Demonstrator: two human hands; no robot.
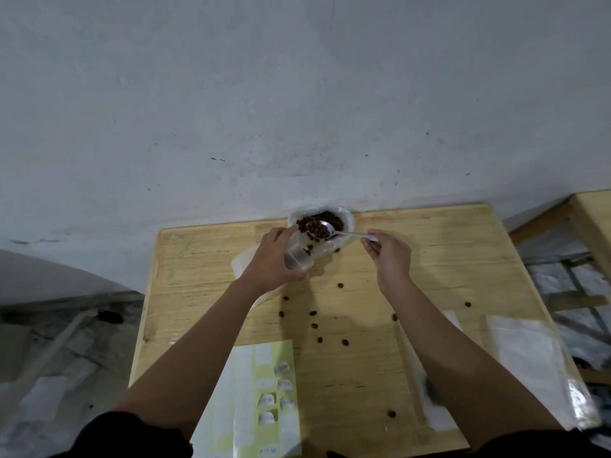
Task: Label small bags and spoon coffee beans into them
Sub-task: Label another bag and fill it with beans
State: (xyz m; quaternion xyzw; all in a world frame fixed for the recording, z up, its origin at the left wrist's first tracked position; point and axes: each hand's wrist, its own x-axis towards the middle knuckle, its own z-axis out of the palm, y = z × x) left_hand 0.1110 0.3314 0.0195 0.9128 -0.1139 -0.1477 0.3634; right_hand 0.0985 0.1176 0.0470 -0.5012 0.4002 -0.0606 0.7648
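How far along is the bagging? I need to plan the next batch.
Early. Done: several labels on the sheet look written. In hand: the left hand holds a small bag with only a few beans in it, and the right hand holds the spoon, loaded, over the big bean bag. Left: flat empty bags at right; spilled beans on the table.

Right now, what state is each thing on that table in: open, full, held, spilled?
Left hand: holding a small clear bag, mouth open.
Small clear bag: open, tilted, a few beans inside.
Right hand: gripping the spoon handle.
Spoon: loaded with beans, over the big bag.
Big bag of coffee beans: open, beans inside.
Loose beans: scattered across the wooden table.
Label sheet: flat, some labels peeled up.
Empty bags: lying flat, unfilled.
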